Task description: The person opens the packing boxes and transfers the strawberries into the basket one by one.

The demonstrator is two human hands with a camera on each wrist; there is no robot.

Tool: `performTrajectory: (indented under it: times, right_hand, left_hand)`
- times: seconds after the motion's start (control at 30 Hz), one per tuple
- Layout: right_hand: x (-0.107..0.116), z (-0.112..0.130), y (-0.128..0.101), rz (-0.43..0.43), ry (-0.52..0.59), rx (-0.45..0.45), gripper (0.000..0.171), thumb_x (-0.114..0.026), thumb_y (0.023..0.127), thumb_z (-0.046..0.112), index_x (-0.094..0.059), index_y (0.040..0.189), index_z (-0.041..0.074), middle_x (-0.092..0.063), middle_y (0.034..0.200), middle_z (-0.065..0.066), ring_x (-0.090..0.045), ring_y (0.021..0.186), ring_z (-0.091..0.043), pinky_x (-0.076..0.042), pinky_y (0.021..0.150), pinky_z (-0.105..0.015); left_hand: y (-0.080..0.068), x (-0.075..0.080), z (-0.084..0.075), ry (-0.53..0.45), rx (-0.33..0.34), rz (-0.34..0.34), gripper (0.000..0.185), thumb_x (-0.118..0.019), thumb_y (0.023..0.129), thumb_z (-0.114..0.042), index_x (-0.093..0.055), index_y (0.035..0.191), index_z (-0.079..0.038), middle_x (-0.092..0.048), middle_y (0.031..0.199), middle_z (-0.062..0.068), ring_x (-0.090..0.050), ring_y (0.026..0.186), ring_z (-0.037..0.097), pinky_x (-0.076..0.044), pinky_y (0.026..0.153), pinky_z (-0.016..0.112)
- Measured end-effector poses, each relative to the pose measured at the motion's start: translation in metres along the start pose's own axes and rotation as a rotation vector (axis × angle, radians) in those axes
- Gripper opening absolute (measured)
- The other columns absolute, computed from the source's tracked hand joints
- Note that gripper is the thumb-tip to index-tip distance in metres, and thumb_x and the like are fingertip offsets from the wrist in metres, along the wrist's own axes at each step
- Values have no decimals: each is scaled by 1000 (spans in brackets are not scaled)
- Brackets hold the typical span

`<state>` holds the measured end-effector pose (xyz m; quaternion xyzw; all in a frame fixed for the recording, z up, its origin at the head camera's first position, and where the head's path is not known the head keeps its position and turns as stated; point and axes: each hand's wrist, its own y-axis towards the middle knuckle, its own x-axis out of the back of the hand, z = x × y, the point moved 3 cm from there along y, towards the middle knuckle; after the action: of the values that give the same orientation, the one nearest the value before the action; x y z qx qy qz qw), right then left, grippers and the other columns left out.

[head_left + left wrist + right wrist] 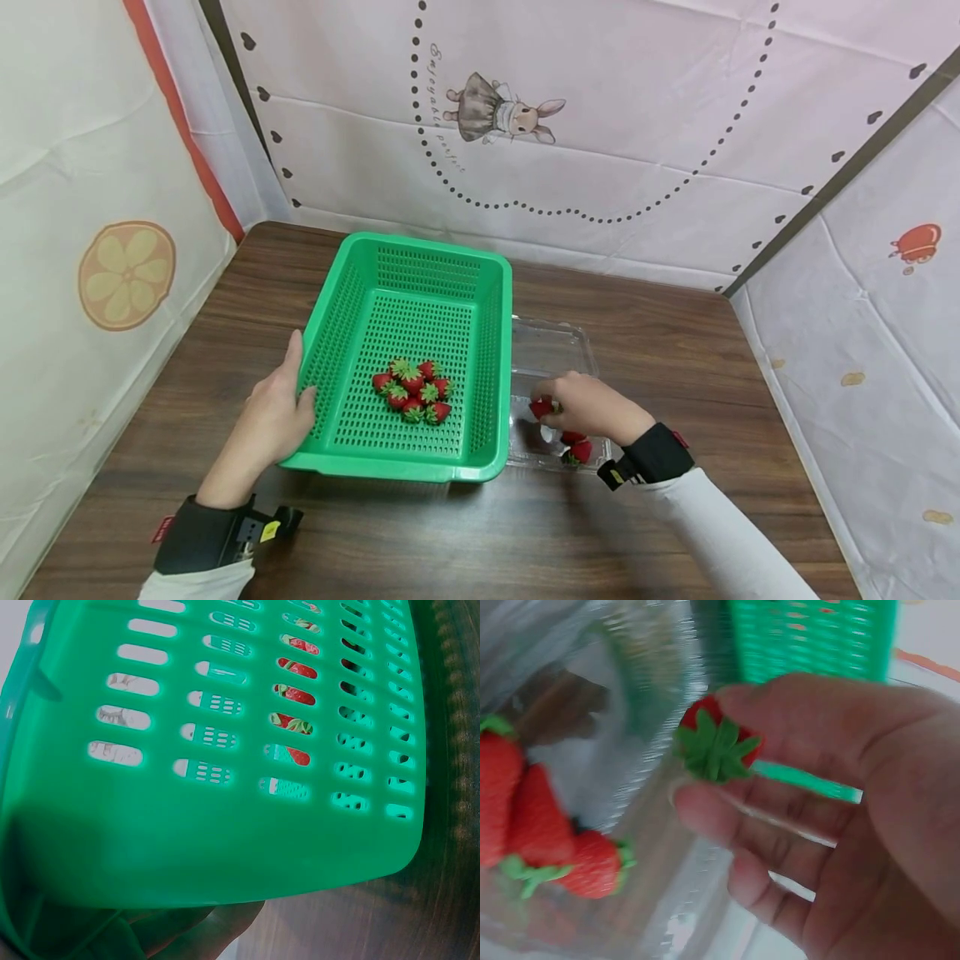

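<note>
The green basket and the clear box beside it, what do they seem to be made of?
The green basket looks like moulded plastic: uniform colour, slight sheen, regular slotted holes. The clear box appears to be thin, glossy transparent plastic: the table shows through it, with crinkled glints in the right wrist view.

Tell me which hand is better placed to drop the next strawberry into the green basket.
The right hand: it already pinches a strawberry over the clear plastic tray, right beside the green basket. The left hand rests on the basket's outer wall, holding no fruit.
</note>
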<state>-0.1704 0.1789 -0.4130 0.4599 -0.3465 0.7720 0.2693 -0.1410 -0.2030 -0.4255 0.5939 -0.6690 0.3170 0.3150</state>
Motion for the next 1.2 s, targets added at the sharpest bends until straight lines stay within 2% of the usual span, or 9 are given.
performTrajectory:
  times: [0.1,0.3,0.47,0.67,0.87,1.03,1.13,1.2]
  right_hand:
    - [11,8,-3,-72,58,50,22,-67,90,17,-68,111,10,-67,94,0,-56,70,-4,-48,66,-24]
    - [30,19,-9,-239,112,111,18,-67,90,16,-65,107,10,-64,95,0,-61,82,-15,-54,74,-32]
    - [42,28,-7,-288,116,148,22,-68,89,13,-66,111,9,-66,102,-2,-64,88,-14,-55,79,-33]
    - [51,42,8,-257,126,128,24,-64,93,17,-66,116,13,-64,108,3,-61,92,-7,-53,80,-27]
    - [55,57,39,-218,109,169,22,-60,94,18,-67,114,13,-65,108,2,-58,92,-9,-52,79,-30]
    - [55,68,68,-139,81,178,23,-60,94,19,-68,114,12,-67,110,1,-57,90,-8,-49,80,-26]
    - [55,75,85,-87,50,189,24,-61,94,18,-68,116,9,-68,113,-3,-59,83,-12,-49,80,-27]
    - [53,81,95,-56,13,202,24,-61,94,18,-68,116,8,-69,114,-5,-61,86,-14,-49,83,-28]
  left_hand:
    - [0,0,0,2,0,4,80,-45,98,-5,13,154,-6,-32,145,41,-50,114,56,-45,81,62]
    - [0,0,-1,1,2,5,80,-45,98,-5,12,154,-5,-32,145,41,-48,117,56,-44,84,64]
    - [0,0,-1,2,5,1,80,-45,98,-5,12,154,-5,-32,144,41,-47,118,57,-43,85,65]
    - [0,-1,1,2,0,-5,80,-45,97,-5,11,154,-5,-32,144,41,-47,118,56,-43,85,65]
    - [0,-1,2,-1,3,-6,80,-45,97,-5,12,154,-5,-31,145,41,-47,118,56,-44,84,64]
    - [0,-3,3,-1,3,-10,80,-45,98,-5,12,154,-6,-32,145,40,-50,116,55,-45,82,62]
    - [0,-3,3,0,-1,-13,80,-45,98,-5,12,154,-6,-33,144,41,-51,114,55,-46,80,61]
    - [0,-2,2,-2,-3,-15,80,-45,97,-5,12,154,-6,-33,144,41,-51,114,55,-46,80,62]
